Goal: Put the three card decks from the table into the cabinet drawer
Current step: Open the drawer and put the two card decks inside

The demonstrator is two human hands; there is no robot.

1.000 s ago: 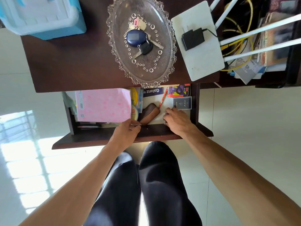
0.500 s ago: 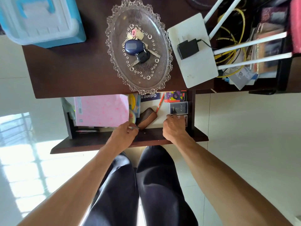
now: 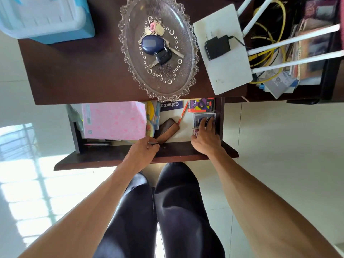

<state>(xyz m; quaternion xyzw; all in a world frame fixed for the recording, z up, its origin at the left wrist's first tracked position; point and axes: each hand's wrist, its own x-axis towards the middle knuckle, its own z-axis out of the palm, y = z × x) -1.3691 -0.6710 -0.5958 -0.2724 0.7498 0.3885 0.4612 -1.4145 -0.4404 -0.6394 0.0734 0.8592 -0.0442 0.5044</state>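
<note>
The cabinet drawer is pulled out below the dark table top. Three card decks lie in a column along its right side: a colourful deck at the back, a blue deck in the middle, and a red deck nearest me, mostly hidden under my hand. My right hand is flat inside the drawer, fingers stretched apart, fingertips touching the blue deck. My left hand is closed on the small dark handle at the drawer's front panel.
The drawer also holds a pink box, a brown case, a red pencil and a Galanz booklet. On the table stand a glass tray with keys, a white router and a blue bin.
My right hand has opened and its fingers have reached back onto the blue deck; the red deck's edge now shows under it. My left hand stays on the drawer front.
</note>
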